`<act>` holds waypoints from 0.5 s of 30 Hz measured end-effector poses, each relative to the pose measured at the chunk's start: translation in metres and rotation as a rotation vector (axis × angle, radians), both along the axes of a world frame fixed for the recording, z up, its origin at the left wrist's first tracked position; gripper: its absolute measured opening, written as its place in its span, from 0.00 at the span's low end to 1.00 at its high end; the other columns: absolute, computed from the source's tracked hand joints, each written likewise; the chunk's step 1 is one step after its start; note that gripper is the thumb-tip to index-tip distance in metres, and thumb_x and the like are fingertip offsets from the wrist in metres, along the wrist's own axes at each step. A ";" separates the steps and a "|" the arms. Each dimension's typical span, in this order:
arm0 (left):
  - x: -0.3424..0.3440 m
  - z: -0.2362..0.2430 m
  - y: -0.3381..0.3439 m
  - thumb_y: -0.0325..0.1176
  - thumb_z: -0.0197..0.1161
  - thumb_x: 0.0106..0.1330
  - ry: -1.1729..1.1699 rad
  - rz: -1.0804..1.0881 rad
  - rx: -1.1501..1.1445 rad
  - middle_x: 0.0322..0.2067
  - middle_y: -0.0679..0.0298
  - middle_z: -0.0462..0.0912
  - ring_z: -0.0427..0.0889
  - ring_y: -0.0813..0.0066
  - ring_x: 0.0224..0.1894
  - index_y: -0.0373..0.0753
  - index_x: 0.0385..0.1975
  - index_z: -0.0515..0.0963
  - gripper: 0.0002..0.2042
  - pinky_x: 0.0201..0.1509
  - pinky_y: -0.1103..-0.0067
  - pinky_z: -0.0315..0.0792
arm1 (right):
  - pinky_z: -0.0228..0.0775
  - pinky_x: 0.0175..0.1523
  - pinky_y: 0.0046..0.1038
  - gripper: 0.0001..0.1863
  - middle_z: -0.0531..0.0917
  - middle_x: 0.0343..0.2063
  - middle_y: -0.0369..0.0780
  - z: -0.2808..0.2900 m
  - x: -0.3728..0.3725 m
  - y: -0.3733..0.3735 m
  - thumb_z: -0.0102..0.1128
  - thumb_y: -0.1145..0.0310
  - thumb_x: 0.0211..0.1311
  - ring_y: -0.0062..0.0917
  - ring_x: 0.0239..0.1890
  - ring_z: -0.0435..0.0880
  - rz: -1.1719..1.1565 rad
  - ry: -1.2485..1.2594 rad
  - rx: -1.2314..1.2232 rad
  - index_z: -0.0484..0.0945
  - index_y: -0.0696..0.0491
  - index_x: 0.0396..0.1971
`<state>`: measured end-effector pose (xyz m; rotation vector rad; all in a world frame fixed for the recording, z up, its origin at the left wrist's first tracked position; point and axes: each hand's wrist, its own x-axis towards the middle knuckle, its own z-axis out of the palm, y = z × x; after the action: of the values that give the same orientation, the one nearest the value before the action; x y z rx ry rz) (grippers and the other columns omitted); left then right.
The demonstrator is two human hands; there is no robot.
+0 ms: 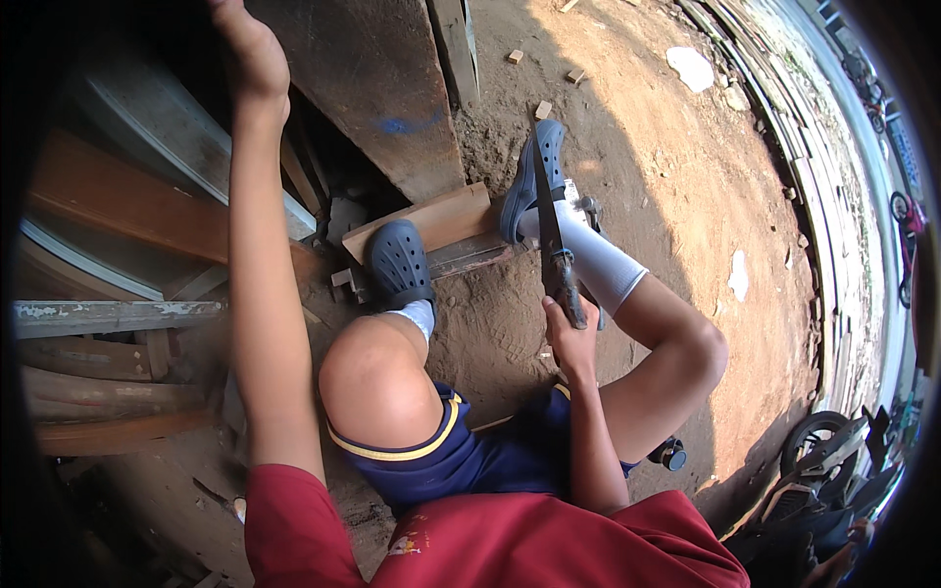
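My right hand (573, 338) is wrapped round the handle of a handsaw (547, 220). The saw's long dark blade points away from me, over the inner edge of my right clog (554, 152). Up at the top left, my left hand (258, 61) reaches out on a straight arm; its fingers run past the picture's edge into shadow, so what it touches is hidden. Between my feet lies a piece of wooden board (441, 220), with my left clog (399, 260) against its left part. Under it shows a darker strip of wood (469, 255).
Planks and old frames (118, 318) are stacked on the left. A large brown panel (382, 98) stands ahead of my left foot. Small wood offcuts (575, 74) lie on the dirt. Long boards (823, 235) line the right, with a parked motorcycle (818, 470) at lower right.
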<state>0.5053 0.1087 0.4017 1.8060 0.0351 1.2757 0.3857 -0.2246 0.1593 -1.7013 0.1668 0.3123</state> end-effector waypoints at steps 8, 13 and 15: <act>-0.078 -0.086 0.043 0.51 0.42 0.70 0.092 0.093 0.067 0.46 0.47 0.75 0.74 0.61 0.51 0.28 0.54 0.63 0.28 0.56 0.70 0.66 | 0.54 0.22 0.27 0.17 0.63 0.10 0.31 0.000 -0.001 0.027 0.61 0.68 0.54 0.15 0.17 0.61 0.124 -0.139 -0.067 0.65 0.58 0.14; -0.109 -0.154 0.041 0.32 0.61 0.62 0.483 0.133 0.049 0.33 0.58 0.80 0.79 0.69 0.37 0.32 0.38 0.74 0.10 0.42 0.75 0.72 | 0.55 0.22 0.26 0.17 0.64 0.10 0.32 -0.002 -0.008 0.027 0.62 0.68 0.53 0.15 0.17 0.61 0.132 -0.133 -0.034 0.65 0.58 0.14; -0.111 -0.172 0.042 0.32 0.62 0.61 0.651 0.093 0.147 0.30 0.59 0.81 0.80 0.70 0.35 0.32 0.35 0.75 0.09 0.39 0.76 0.72 | 0.58 0.23 0.27 0.15 0.66 0.10 0.34 0.002 -0.010 0.023 0.62 0.68 0.53 0.17 0.16 0.64 0.131 -0.078 -0.019 0.68 0.59 0.15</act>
<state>0.3942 0.1507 0.2298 2.3012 0.3975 0.7148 0.3757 -0.2017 0.1609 -1.7435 0.0007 0.3419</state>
